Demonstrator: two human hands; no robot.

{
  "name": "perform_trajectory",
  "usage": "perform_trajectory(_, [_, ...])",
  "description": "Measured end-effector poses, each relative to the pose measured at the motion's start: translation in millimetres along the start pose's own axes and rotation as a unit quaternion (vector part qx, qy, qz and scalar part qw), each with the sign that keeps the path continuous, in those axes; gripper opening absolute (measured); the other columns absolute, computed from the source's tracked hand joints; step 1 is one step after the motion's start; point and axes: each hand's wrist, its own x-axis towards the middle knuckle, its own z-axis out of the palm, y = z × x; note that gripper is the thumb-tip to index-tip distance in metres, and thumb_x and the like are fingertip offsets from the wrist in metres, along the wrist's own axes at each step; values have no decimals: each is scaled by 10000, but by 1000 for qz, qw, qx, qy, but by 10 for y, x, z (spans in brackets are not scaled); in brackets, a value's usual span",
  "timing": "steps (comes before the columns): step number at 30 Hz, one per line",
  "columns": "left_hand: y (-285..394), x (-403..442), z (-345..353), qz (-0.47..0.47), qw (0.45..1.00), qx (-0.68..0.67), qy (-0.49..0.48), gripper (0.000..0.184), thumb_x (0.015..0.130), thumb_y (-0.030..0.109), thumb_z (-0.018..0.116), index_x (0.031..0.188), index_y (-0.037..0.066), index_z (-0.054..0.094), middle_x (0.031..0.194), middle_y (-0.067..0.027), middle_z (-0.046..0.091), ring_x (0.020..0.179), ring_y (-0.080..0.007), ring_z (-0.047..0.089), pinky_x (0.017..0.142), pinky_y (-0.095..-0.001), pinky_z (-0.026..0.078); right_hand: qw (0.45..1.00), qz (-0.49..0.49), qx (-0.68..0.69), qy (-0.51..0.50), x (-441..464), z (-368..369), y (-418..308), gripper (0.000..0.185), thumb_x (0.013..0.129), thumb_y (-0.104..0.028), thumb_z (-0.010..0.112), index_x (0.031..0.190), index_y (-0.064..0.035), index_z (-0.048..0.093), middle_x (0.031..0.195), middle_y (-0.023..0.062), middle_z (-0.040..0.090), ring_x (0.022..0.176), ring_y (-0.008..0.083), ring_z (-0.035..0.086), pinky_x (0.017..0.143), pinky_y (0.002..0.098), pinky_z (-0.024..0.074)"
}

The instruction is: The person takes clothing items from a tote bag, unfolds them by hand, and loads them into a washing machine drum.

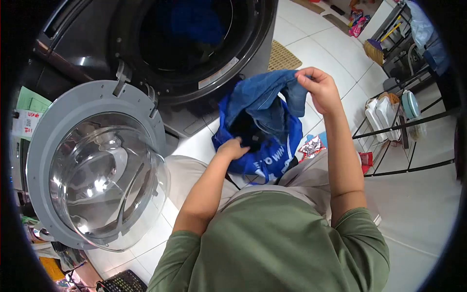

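My right hand (318, 87) is closed in a pinch on the edge of a blue denim garment (253, 95), raised above a blue bag (284, 158). The garment drapes across the bag's far side, and part of it hangs down into the mouth. My left hand (233, 147) reaches over the bag's near left rim, beside dark cloth (245, 129) inside. Its thumb and index finger are apart, while the other fingers are mostly hidden. The bag has white lettering and sits on the floor between my legs.
A front-loading washing machine (194, 92) stands open ahead, with blue cloth (197, 22) in its drum. Its round glass door (102, 170) swings out at left. A black wire rack (413, 121) holds plastic containers (384, 114) at right. A crumpled wrapper (311, 147) lies beside the bag.
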Motion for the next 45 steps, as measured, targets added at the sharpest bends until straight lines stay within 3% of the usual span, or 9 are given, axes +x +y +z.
perform_trajectory(3, [652, -533, -525, 111, 836, -535, 51, 1255, 677, 524, 832, 1514, -24, 75, 1493, -289, 266, 1337, -421, 387, 1096, -424, 351, 991, 7, 137, -3, 31, 201, -156, 183, 866, -99, 721, 1009, 4, 670, 939, 49, 693, 852, 110, 637, 790, 254, 501])
perform_trajectory(7, [605, -230, -277, 117, 940, -244, 208, 1398, 573, 558, 875, 1527, 16, 8, 1518, -297, 176, 1428, -413, 200, 1153, -419, 265, 968, -33, 249, -18, 87, 328, -333, 163, 913, -125, 661, 1035, -17, 647, 954, 60, 685, 877, 145, 651, 823, 291, 518])
perform_trajectory(12, [280, -48, 91, 90, 858, -462, 205, 916, 729, 326, 831, 1439, 1, 352, 1394, -181, 452, 1295, -304, 445, 1100, -384, 345, 929, -103, 341, -96, 119, 235, -870, 182, 976, -169, 575, 1080, -32, 634, 980, 89, 686, 897, 193, 669, 850, 333, 536])
perform_trajectory(17, [175, -546, -742, 102, 717, -687, 62, 343, 829, 74, 644, 1163, 1, 614, 1070, -97, 686, 998, -235, 657, 904, -382, 516, 953, -155, 167, 201, 261, -185, -659, 252, 925, -158, 655, 1134, -21, 621, 1012, 107, 667, 877, 196, 649, 808, 333, 525])
perform_trajectory(21, [225, -660, -1007, 134, 636, -759, 32, 304, 870, 123, 614, 1145, -6, 613, 1061, -120, 690, 990, -240, 671, 900, -404, 539, 787, -117, -564, 220, -62, -50, 249, 525, 743, -209, 775, 1192, -6, 596, 1067, 205, 644, 1013, 355, 599, 884, 426, 484])
perform_trajectory(24, [243, -503, -1019, 147, 598, -788, -12, 312, 911, 200, 593, 1133, -16, 623, 1089, -143, 691, 979, -272, 675, 907, -421, 535, 882, -108, -439, -133, -574, 457, 976, 600, 729, -278, 800, 1231, -40, 577, 1175, 219, 619, 1144, 347, 566, 986, 420, 436])
perform_trajectory(28, [397, -563, -1069, 158, 509, -846, 20, 450, 922, 467, 596, 1077, 47, 647, 1068, -116, 693, 992, -269, 653, 912, -443, 512, 979, 92, -155, -97, -755, 934, 1461, 375, 777, -220, 780, 1044, -18, 612, 876, 113, 643, 788, 211, 613, 730, 328, 489])
perform_trajectory(36, [556, -798, -611, 41, 871, -459, 171, 524, 881, 543, 643, 1054, 48, 650, 1156, -99, 607, 1047, -183, 564, 886, -326, 454, 987, 59, -140, -45, -680, 855, 1141, 205, 859, -128, 714, 1003, -18, 618, 739, -6, 600, 671, 64, 526, 624, 235, 447])
perform_trajectory(45, [108, -244, -179, -84, 826, -538, 148, 504, 816, 163, 776, 1195, -47, 518, 1086, -134, 624, 942, -168, 597, 829, -292, 476, 992, 69, 7, -101, -623, 473, 1177, 128, 917, -48, 618, 1042, -24, 637, 913, 1, 605, 846, 81, 569, 754, 252, 480])
